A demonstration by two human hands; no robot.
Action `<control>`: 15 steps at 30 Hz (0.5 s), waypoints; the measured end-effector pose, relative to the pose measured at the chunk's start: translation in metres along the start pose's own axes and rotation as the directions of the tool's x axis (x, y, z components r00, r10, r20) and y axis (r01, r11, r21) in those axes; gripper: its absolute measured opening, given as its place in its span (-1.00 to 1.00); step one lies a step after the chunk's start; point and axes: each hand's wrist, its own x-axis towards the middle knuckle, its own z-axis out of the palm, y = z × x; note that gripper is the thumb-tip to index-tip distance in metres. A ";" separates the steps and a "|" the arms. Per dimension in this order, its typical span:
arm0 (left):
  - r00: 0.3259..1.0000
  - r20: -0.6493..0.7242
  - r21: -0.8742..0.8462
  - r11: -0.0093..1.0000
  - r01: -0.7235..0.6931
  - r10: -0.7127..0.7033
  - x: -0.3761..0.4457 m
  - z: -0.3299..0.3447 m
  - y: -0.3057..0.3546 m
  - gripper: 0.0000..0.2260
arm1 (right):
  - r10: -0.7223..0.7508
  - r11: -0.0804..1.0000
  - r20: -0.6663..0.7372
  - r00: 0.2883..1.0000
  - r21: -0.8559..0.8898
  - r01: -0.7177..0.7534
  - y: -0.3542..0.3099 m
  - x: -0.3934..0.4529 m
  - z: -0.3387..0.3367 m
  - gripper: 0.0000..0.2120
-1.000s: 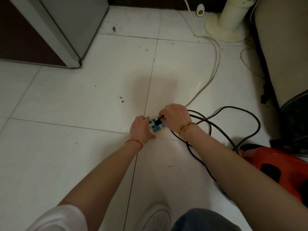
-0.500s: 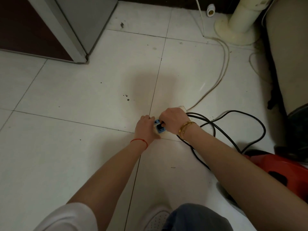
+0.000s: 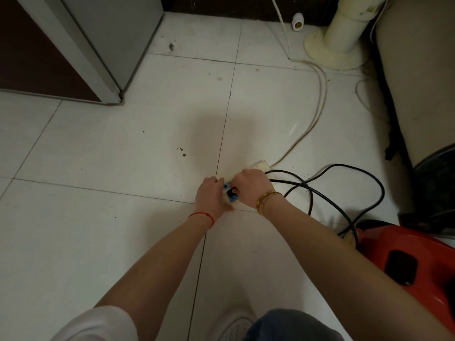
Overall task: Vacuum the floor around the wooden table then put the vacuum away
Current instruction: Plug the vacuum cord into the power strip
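A white power strip [image 3: 260,166] with blue sockets lies on the tiled floor. My left hand [image 3: 211,196] grips its near end and holds it down. My right hand [image 3: 251,187] pinches the black plug [image 3: 231,192] seated in a blue socket. The plug's black cord [image 3: 344,215] loops over the floor to the red vacuum body [image 3: 408,257] at the lower right. The strip's middle is hidden under my right hand.
A cream cable [image 3: 317,112] runs from the strip toward a cream fan base [image 3: 330,52] at the back right. A grey cabinet corner [image 3: 108,70] stands at the back left. A beige sofa side [image 3: 418,82] borders the right. My shoe [image 3: 234,326] is near the bottom edge.
Both hands have closed in over the power strip, hiding most of its sockets. The camera has tilted, so everything sits slightly lower and further right in view.
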 end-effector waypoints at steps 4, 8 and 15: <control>1.000 0.011 0.028 1.000 -0.013 0.013 -0.001 0.001 0.001 -0.35 | 0.044 0.998 -0.011 0.999 0.036 -0.044 0.001 0.000 0.004 -0.84; 0.998 0.050 0.111 0.993 -0.051 0.045 -0.003 -0.001 0.006 -0.33 | 0.042 0.974 -0.074 0.996 0.226 -0.024 0.008 -0.014 0.007 -0.67; 0.990 0.028 0.098 0.986 -0.138 0.136 -0.011 -0.032 0.039 -0.25 | 0.286 0.877 -0.312 0.906 0.467 -0.116 0.069 -0.089 -0.033 -0.56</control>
